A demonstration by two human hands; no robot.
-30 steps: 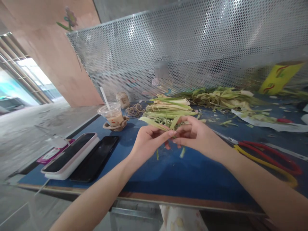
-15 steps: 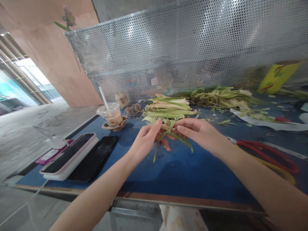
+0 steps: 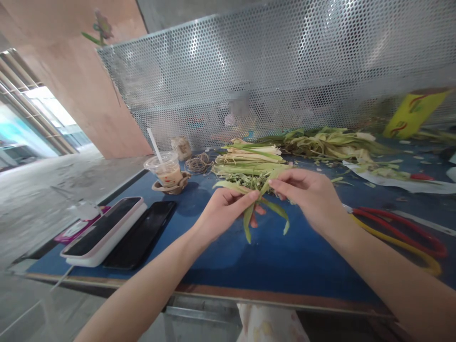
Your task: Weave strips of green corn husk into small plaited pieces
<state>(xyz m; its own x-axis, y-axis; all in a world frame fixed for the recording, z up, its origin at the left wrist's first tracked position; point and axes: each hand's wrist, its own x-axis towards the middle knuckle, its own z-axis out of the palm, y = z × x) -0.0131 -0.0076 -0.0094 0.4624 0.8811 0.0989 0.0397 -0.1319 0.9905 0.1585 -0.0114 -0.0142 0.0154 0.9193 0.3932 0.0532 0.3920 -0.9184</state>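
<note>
Green leaf strips, like corn husk, cross one another between my hands above the blue table. My left hand pinches them near the crossing with thumb and fingers, and two ends hang down below. My right hand has a pale strip gripped between thumb and fingertips, drawn up and to the right. Just behind the hands lies a small heap of knotted green pieces. Beyond it is a stack of flat husk strips.
Scissors with red and yellow handles lie right. Left are a black phone, a phone in a pale case and an iced drink cup beside twine. Loose husks sit before a perforated metal panel.
My right hand has moved slightly right and up, pulling a strip out from the crossing. My left hand has shifted right, and the knotted pieces behind now show more.
</note>
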